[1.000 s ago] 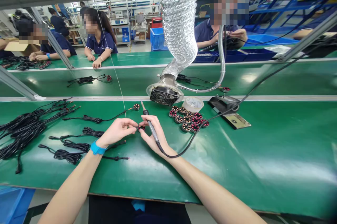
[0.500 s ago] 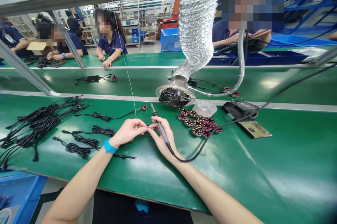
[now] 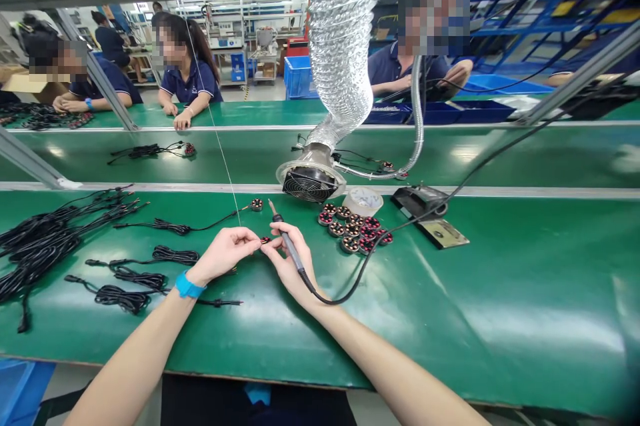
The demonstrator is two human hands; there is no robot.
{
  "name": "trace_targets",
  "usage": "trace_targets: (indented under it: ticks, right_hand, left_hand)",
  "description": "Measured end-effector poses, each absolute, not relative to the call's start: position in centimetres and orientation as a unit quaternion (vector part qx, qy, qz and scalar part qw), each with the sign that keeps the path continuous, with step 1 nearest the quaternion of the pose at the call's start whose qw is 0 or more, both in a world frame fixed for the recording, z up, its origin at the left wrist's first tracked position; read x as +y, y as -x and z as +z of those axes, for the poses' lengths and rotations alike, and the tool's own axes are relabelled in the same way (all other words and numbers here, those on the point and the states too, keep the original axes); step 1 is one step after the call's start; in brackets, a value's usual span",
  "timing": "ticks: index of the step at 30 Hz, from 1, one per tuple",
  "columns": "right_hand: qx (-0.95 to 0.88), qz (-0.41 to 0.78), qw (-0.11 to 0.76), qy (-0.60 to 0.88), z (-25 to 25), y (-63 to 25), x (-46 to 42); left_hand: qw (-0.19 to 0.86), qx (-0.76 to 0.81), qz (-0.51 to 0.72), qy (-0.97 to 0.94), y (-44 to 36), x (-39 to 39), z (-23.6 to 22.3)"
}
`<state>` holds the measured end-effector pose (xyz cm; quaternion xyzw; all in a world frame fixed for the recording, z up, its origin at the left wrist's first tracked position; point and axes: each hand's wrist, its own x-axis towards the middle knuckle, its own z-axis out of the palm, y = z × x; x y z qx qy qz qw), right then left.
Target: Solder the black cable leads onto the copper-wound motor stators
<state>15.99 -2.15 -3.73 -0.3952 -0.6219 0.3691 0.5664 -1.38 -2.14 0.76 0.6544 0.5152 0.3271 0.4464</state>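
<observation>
My left hand (image 3: 227, 254), with a blue band at its wrist, is closed in a pinch at a small motor stator (image 3: 265, 240) with dark red coils. My right hand (image 3: 293, 269) has its thumb and fingertips at that same stator. A soldering iron (image 3: 294, 253) lies across my right hand, held there with its tip pointing up and away; its black cord loops over the right forearm. Just beyond the hands, another stator (image 3: 257, 205) sits at the end of a black cable (image 3: 173, 227). My fingers hide part of the held stator.
Several stators (image 3: 353, 229) are grouped to the right, near a translucent round tub (image 3: 363, 201) and a soldering iron stand (image 3: 425, 209). A fume extractor (image 3: 311, 183) hangs ahead. Bundled black cables (image 3: 50, 239) cover the left side. Co-workers sit across the green bench (image 3: 400, 319).
The view has shifted to the right, so everything appears farther left. Both hands stay together at the stator, which now shows more between the fingertips. The soldering iron is still in my right hand.
</observation>
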Motion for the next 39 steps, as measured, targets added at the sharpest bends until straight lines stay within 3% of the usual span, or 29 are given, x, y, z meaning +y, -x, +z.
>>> trace_targets:
  ticks: [6,10,23,30,34,39]
  right_hand:
    - [-0.692,0.266,0.558,0.372,-2.4,-15.9,-2.9]
    - [-0.715,0.272,0.553,0.329,-2.8,-15.9,-2.8]
    - [-0.705,0.294,0.563,0.317,-2.8,-16.1,-2.3]
    - [-0.698,0.32,0.552,0.325,-2.4,-16.2,-2.2]
    - [-0.696,0.325,0.547,0.332,-2.5,-16.1,-2.2]
    - [-0.691,0.317,0.549,0.349,-2.8,-16.1,-2.0]
  left_hand:
    - [0.39,0.512,0.282,-0.712,0.8,-2.6,0.6]
    - [0.349,0.504,0.251,-0.749,0.8,-2.7,0.2]
    - [0.368,0.503,0.19,-0.759,1.4,-2.7,2.0]
    - [0.497,0.516,0.168,-0.677,1.6,-3.0,2.7]
    - [0.541,0.522,0.221,-0.621,1.5,-2.7,2.2]
    - [0.532,0.564,0.272,-0.57,1.0,-2.4,1.4]
